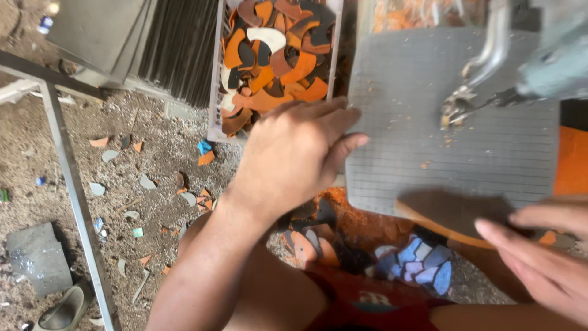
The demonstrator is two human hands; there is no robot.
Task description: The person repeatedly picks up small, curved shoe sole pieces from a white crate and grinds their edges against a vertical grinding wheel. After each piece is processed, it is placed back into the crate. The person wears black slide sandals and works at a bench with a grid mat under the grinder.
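Head view: my left hand (294,153) lies flat, fingers open, steadying the grey tile (447,122) under the cutter (456,110); my right hand (539,257), loosely open, should hold the tile's near edge firmly

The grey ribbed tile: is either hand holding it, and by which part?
The left hand rests on the left edge of the grey tile, steadying it. The right hand is at its near edge; its grip is blurred and cannot be told.

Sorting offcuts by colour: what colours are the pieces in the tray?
Mostly orange, black and brown pieces, plus one white, in the head view.
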